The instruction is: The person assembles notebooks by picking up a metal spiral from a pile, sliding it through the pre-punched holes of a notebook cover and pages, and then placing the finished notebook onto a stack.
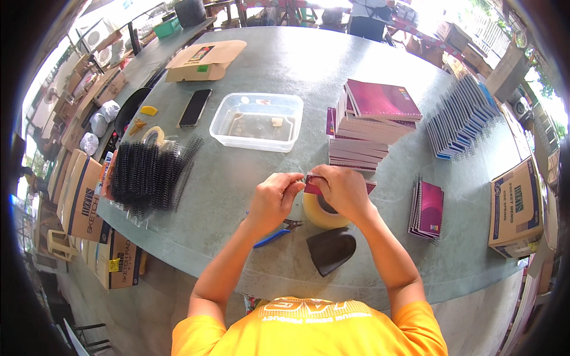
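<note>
Both hands meeting above the desk [249, 178], left hand [274, 199] pinching a black spiral wire [292, 175], right hand [343, 191] gripping a small maroon notebook [311, 187], tape roll [317, 215] just beneath, blue-handled pliers [274, 235] near the left wrist, notebook stack [371, 121] beyond

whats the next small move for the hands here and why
Probably keep threading the black wire coil along the small maroon notepad: the left hand pinches the coil at the pad's edge while the right hand grips the pad. How far the coil is through is too small to tell.
</note>
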`<state>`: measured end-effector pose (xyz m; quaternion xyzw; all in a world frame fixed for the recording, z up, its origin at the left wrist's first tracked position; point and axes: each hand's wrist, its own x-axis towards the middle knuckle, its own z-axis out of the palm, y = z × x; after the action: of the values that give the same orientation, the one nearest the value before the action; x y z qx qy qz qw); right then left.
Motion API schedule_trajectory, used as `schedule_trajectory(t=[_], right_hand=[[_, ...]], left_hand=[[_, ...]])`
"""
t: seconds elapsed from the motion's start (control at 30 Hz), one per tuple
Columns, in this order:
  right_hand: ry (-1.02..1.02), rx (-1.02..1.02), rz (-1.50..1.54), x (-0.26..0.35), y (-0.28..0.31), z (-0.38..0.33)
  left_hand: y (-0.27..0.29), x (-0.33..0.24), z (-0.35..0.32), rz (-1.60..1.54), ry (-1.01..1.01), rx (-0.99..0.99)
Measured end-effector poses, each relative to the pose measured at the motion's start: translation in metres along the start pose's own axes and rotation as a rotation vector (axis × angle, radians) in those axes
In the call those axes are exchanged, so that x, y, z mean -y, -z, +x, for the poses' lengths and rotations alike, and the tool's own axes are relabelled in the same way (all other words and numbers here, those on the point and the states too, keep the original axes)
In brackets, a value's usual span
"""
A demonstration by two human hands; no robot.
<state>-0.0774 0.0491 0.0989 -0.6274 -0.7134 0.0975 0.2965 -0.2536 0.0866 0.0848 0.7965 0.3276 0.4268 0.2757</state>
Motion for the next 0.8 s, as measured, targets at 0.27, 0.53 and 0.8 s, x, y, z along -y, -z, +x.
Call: schedule_trajectory(t=[0.27, 0.53, 0.8], right_hand=[[0.038, -0.032, 0.063, 0.004, 0.003, -0.003], [0.167, -0.090, 0.088, 0.003, 0.002, -0.004], [0.214, -0.212, 0.013, 0.003, -0.006, -0.004]], left_hand=[[0.003, -0.014, 0.006, -0.091, 0.375, 0.140], [0.000, 0.001, 0.014, 0.015, -0.054, -0.033], [0.028, -0.004, 0.024, 0.129, 0.072, 0.311]])
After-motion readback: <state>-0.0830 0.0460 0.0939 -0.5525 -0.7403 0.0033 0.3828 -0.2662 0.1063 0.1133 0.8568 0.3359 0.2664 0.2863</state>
